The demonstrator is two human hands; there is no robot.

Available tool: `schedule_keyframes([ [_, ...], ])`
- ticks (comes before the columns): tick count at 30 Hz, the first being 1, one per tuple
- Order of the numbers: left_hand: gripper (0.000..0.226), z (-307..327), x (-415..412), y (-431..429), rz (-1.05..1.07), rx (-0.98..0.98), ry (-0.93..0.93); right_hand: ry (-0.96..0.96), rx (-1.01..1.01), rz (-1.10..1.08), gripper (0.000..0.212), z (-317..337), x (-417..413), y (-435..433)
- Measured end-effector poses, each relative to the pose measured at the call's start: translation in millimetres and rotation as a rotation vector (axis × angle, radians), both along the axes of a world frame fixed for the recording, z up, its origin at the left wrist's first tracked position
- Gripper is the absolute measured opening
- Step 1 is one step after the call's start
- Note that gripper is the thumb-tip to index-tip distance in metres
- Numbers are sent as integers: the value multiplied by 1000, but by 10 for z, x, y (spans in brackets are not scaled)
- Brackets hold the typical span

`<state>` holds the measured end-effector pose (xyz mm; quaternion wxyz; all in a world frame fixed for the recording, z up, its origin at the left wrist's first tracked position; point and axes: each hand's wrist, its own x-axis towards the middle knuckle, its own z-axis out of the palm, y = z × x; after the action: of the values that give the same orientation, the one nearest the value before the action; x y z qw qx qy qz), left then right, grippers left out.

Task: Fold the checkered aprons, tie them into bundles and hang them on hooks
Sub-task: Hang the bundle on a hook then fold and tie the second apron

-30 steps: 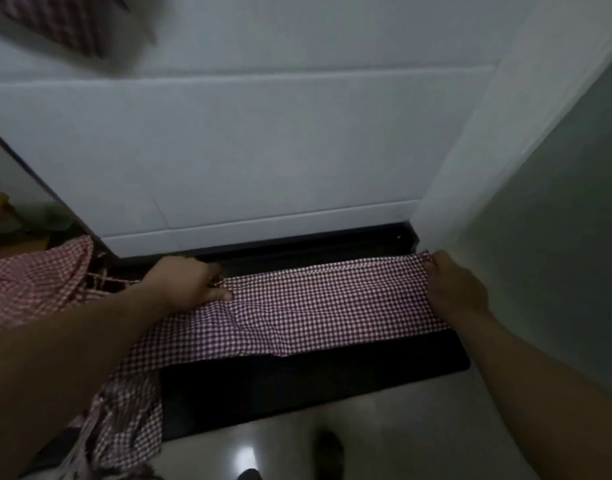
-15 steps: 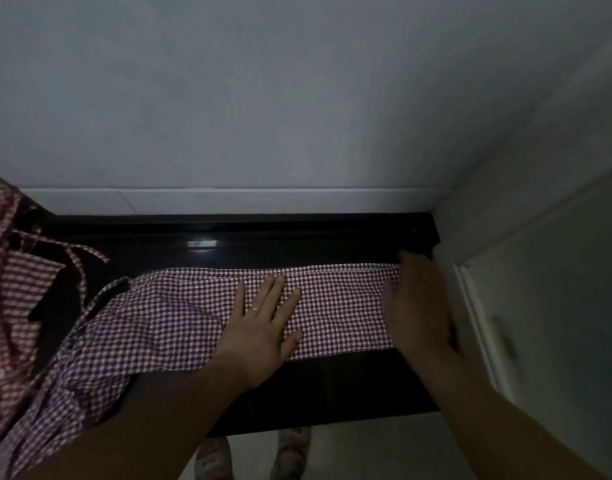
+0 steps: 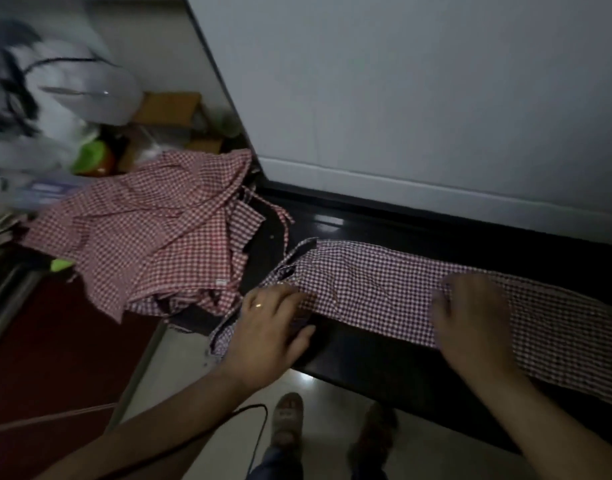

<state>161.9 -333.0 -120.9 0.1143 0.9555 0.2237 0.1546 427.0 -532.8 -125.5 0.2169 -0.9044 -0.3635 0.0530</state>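
A checkered apron [image 3: 374, 289], folded into a long narrow strip, lies along a black counter [image 3: 419, 233]. My left hand [image 3: 270, 327] rests on the strip's left end, fingers curled down on the cloth near its dark strap. Flat on the strip's middle lies my right hand [image 3: 471, 317], pressing it with the fingers together. Whether either hand pinches the fabric is unclear. A heap of several more red checkered aprons [image 3: 152, 226] lies crumpled on the counter to the left.
A white wall [image 3: 401, 98] rises right behind the counter. Blurred clutter sits at the far left: a white bag [image 3: 86, 95], a cardboard box [image 3: 169, 109], a green and orange object [image 3: 90, 157]. A dark red surface [image 3: 51, 344] is at lower left. My feet [image 3: 287, 417] stand on pale floor.
The view swung left, bringing the apron heap and clutter into sight. My left hand slid from the strip's middle to its left end. My right hand moved from the right end to the middle.
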Motion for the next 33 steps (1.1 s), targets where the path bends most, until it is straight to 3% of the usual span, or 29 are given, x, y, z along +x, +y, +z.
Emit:
schedule_keyframes([
  [3, 57, -169, -514, 242, 360, -178, 27, 480, -48, 118, 46, 197, -926, 544],
  [6, 85, -305, -654, 603, 528, -382, 270, 974, -18, 141, 30, -47, -1625, 1001],
  [9, 76, -305, -491, 741, 421, -440, 445, 994, 135, -112, 61, -286, -1953, 1442],
  [12, 63, -273, -443, 790, 335, -784, 382, 1056, 237, -456, 25, -199, -2073, 1732],
  [14, 54, -225, -488, 886, 329, -1179, 305, 1283, 455, -679, 29, -101, -2024, 1769],
  [16, 39, -106, -585, 1010, 299, -1601, 181, 1630, 751, -786, 34, 47, -2027, 1757],
  [18, 33, 53, -650, 1058, 246, -1796, 104, 1796, 995, -838, 37, 165, -2032, 1734],
  [21, 36, 161, -623, 1095, 207, -1952, 1, 1838, 1113, -834, 38, 224, -2065, 1778],
  [25, 42, 373, -430, 1266, 142, -1930, -4, 1844, 1191, -831, 42, 250, -2046, 1879],
  [27, 37, 450, -361, 1350, 86, -1838, 81, 1865, 1197, -797, 45, 265, -2048, 1918],
  [29, 28, 483, -295, 1448, 65, -1568, 167, 1838, 1178, -789, 46, 230, -2053, 1917],
  [33, 6, 807, -20, 1872, -114, -765, 368, 1887, 1229, -716, 44, 175, -2108, 1907],
])
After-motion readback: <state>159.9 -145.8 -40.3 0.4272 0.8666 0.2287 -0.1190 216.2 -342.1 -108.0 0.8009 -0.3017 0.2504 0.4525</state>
